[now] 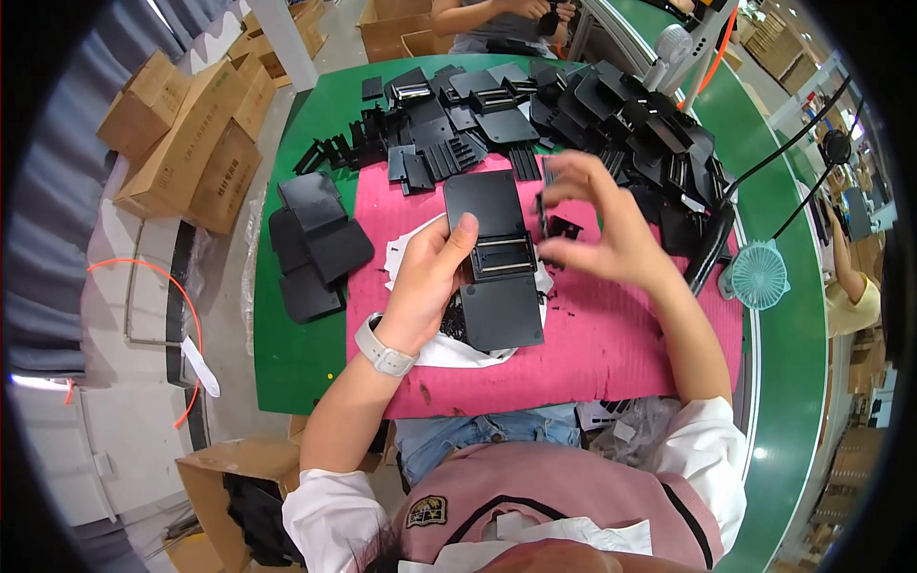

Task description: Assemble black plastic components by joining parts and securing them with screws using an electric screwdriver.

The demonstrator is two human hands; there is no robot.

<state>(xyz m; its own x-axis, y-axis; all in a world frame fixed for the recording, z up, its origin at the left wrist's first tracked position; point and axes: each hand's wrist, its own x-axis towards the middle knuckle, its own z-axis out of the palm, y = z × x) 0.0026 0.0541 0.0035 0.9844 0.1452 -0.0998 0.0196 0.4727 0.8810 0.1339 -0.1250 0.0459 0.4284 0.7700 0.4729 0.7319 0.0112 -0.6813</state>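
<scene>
My left hand (430,272) grips a black plastic bracket (501,310) by its left edge, thumb on top. The bracket has two flat panels joined by a middle section with two metal rods (504,256). Just to its right, my right hand (616,229) is curled, with a narrow black plastic piece (542,218) between fingertips and thumb. Below the bracket lies a white cloth or bag (458,355) with small black bits on it, partly hidden by my left hand. A small black part (565,228) rests beside the right thumb.
A pink mat (611,353) covers part of the green table (296,363). Black plastic parts (506,124) are heaped along the far side, with stacked brackets (315,248) at left. A teal fan (757,275) stands at right. Across the table is another person (497,19).
</scene>
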